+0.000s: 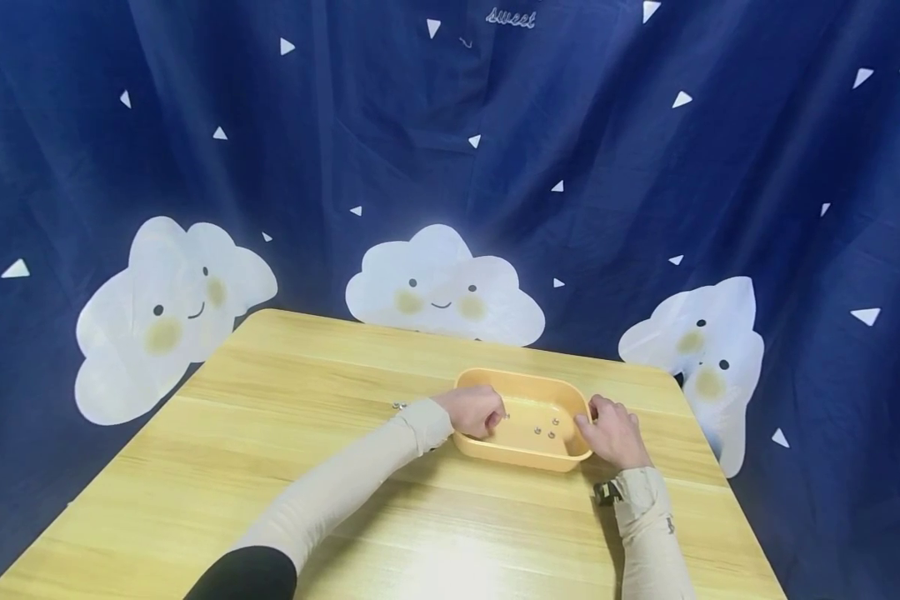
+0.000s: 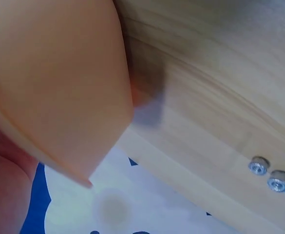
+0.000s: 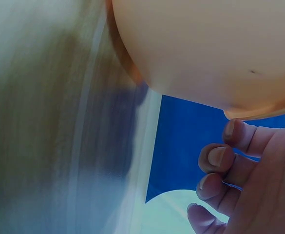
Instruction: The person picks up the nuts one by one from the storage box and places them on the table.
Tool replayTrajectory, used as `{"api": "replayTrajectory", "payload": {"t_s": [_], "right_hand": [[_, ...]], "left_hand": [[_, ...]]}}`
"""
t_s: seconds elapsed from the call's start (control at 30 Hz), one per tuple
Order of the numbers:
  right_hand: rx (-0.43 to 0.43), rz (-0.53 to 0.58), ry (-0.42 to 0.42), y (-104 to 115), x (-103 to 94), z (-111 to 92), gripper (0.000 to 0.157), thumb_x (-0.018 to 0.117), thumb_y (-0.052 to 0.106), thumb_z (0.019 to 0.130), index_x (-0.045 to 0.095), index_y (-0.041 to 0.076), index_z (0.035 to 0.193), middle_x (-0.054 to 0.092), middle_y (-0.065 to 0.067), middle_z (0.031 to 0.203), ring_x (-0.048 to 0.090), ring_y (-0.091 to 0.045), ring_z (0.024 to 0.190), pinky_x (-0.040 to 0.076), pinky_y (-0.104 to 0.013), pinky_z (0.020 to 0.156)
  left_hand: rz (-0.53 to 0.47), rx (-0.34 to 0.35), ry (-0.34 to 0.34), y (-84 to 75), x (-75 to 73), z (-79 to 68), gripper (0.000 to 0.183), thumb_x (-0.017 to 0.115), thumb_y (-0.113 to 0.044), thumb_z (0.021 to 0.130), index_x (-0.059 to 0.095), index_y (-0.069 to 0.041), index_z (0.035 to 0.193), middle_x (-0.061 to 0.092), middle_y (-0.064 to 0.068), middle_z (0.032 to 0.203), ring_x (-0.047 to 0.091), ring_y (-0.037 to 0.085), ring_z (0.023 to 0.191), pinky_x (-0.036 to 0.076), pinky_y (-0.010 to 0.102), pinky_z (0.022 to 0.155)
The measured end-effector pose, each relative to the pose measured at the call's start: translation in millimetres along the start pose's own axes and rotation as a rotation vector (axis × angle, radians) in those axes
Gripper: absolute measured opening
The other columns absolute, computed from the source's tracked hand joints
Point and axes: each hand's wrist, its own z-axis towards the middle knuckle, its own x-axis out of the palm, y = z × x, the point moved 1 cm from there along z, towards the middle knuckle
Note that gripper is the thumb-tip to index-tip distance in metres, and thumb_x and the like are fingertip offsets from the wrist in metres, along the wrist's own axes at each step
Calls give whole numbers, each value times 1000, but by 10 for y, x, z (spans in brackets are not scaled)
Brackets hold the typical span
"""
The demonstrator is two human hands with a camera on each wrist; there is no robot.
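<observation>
A dark blue curtain [image 1: 510, 92] printed with white clouds [image 1: 441, 282] hangs behind a wood-grain table [image 1: 157, 500]. An orange-yellow tray [image 1: 517, 455] stands on the right, toward the far side of the table. Three small metal pieces [image 1: 551, 434] lie loose in its right half; one further speck of metal [image 1: 507, 416] shows just beside the left hand's fingertips. Similar loose pieces [image 2: 278, 182], three in the left wrist view, sit on the tabletop to the left of the tray, near the left cuff [image 1: 429, 426].

Left hand [image 1: 476, 410]: at the tray's left end, knuckles up, fingers curled downward inside. Whether a piece is pinched there cannot be determined. Right hand [image 1: 617, 432]: holds the right rim, thumb inside, other fingers outside.

Assessment: the step in hand appears to be handling small pieces at the tray floor. A light, steady hold on the rim should prevent sliding; the fingertips should work low, so that nothing bounces or rolls, and the cuff should clear the pieces outside
</observation>
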Motion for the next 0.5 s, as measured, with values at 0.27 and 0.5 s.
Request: {"api": "replayTrajectory", "payload": {"t_s": [0.27, 0.5], "right_hand": [[2, 0, 13, 14, 7, -7, 22, 59, 28, 91, 50, 14, 77, 53, -5, 70, 50, -25, 69, 33, -38, 68], [3, -1, 6, 20, -9, -9, 22, 59, 27, 91, 49, 13, 77, 52, -5, 70, 49, -25, 69, 33, -38, 69]], "left_hand": [[0, -4, 2, 32, -95, -84, 19, 73, 5, 75, 65, -12, 71, 66, -5, 71, 52, 4, 66, 44, 13, 61], [25, 0, -19, 93, -130, -112, 19, 77, 1, 75, 66, -13, 73, 66, -6, 74, 54, 4, 69, 46, 12, 65]]}}
